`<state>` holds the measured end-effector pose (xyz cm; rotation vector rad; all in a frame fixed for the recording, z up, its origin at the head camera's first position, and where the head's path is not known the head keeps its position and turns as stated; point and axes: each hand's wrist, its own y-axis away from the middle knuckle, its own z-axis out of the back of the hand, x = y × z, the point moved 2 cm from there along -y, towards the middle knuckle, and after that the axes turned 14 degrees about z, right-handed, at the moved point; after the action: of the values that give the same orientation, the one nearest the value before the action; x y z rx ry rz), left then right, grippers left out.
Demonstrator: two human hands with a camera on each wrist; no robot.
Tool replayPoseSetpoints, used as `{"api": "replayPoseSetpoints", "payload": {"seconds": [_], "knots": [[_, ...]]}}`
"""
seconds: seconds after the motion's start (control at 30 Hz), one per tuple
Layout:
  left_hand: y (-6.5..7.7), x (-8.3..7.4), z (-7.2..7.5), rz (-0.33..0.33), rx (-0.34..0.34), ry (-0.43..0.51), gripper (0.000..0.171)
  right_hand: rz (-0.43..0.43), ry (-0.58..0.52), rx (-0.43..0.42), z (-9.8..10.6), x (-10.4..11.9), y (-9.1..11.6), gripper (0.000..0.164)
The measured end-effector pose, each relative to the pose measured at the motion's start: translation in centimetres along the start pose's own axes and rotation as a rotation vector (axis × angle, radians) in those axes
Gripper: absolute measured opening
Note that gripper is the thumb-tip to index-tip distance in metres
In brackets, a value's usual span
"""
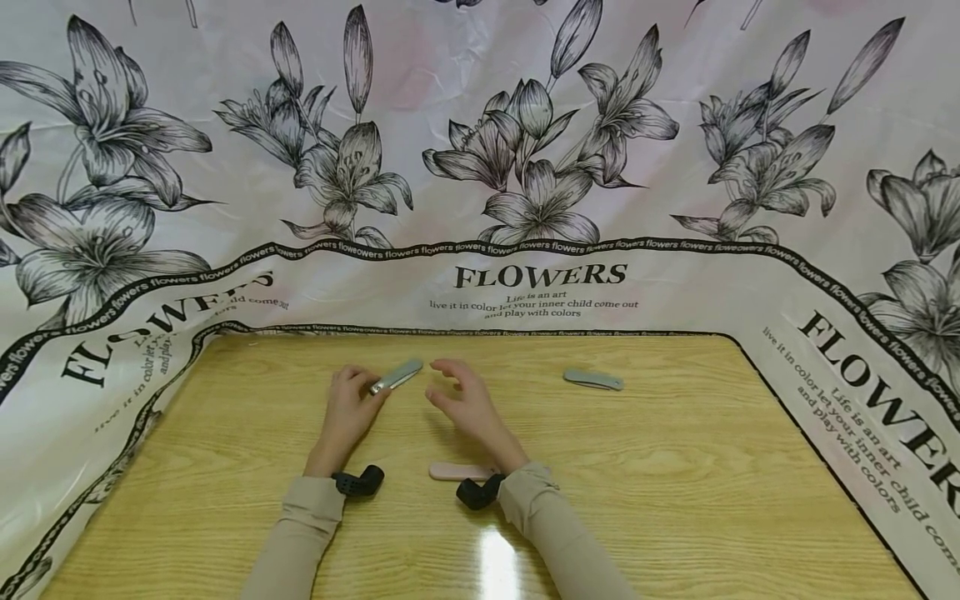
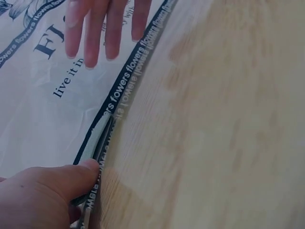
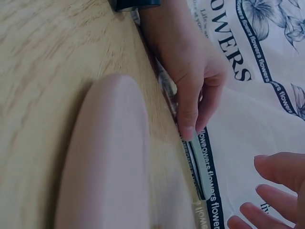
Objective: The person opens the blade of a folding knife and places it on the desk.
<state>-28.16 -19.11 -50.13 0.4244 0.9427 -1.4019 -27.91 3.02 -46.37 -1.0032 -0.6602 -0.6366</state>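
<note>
Above the table, my left hand (image 1: 352,400) pinches a grey-green nail clipper (image 1: 401,374) between thumb and fingers. Its silver end lies by the fingertips, and the grey-green end points away to the upper right. Facing it, my right hand (image 1: 468,404) has its fingers spread and slightly bent, apart from the clipper and holding nothing. A pink, rounded, bar-shaped thing (image 1: 452,472) lies on the table below the right wrist, which partly hides it. It looms large and close in the right wrist view. Another grey-green clipper-like piece (image 1: 592,380) lies farther right.
The wood-grain table (image 1: 697,467) has a white cloth printed with flowers (image 1: 540,292) standing round its back and sides. Black wrist cameras (image 1: 360,481) are strapped to both wrists. A bright light reflection shows near the table's front.
</note>
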Motion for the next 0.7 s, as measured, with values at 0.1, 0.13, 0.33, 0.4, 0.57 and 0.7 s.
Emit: {"api": "replayPoseSetpoints", "payload": {"seconds": [0.1, 0.13, 0.33, 0.4, 0.57, 0.7], "knots": [[0.01, -0.01, -0.07, 0.001, 0.018, 0.038, 0.02, -0.014, 0.001, 0.002, -0.09, -0.16, 0.09, 0.042], [0.0, 0.0, -0.11, 0.001, 0.022, 0.056, 0.019, -0.021, 0.003, 0.005, -0.12, -0.27, 0.13, 0.043], [0.1, -0.18, -0.27, 0.058, 0.075, 0.217, 0.016, -0.05, -0.012, 0.023, -0.14, -0.69, 0.33, 0.043], [0.15, -0.3, -0.33, 0.083, 0.11, 0.269, 0.017, -0.053, -0.024, 0.023, -0.12, -0.79, 0.38, 0.044], [0.25, -0.57, -0.5, 0.119, 0.189, 0.385, 0.021, -0.037, -0.019, 0.01, -0.03, -0.89, 0.48, 0.042], [0.43, -0.83, -0.57, 0.146, 0.242, 0.466, 0.021, -0.039, -0.011, -0.024, 0.04, -0.74, 0.5, 0.04]]}}
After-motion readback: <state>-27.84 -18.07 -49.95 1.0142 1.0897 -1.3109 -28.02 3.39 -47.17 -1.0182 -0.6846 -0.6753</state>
